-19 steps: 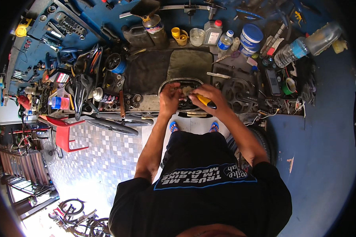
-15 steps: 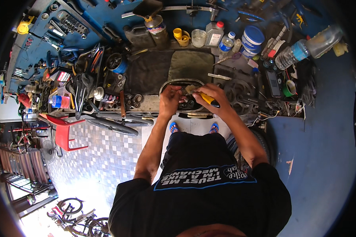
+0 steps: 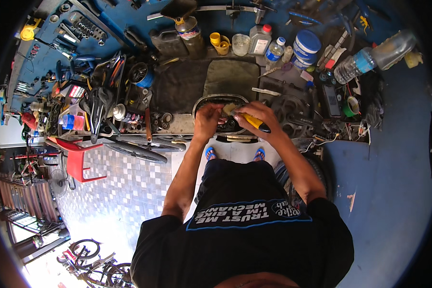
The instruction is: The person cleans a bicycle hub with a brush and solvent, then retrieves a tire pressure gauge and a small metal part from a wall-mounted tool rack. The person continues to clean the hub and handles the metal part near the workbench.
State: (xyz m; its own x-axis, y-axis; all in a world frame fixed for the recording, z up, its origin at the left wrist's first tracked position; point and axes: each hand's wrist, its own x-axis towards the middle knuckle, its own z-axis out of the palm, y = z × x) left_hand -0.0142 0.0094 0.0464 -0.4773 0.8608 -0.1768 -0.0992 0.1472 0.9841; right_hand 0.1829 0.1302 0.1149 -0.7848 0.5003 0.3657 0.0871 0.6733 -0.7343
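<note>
Over an oval metal tray at the near edge of the bench, my right hand is closed round a brush with a yellow and black handle. Its pale bristles point left, toward the other hand. My left hand is closed at the tray's left side, fingertips pinched close to the bristles. Whatever it pinches is too small and dark to name. Dark parts lie in the tray between the hands, partly hidden by them.
Behind the tray lies a dark mat. Farther back stand a grey bottle with a red cap, a water bottle and a blue and white tub. A crankset sits to the right, a bicycle saddle to the left.
My right hand and the brush have shifted very slightly, the handle's end a little to the right and down. The left hand stays nearly in place.
</note>
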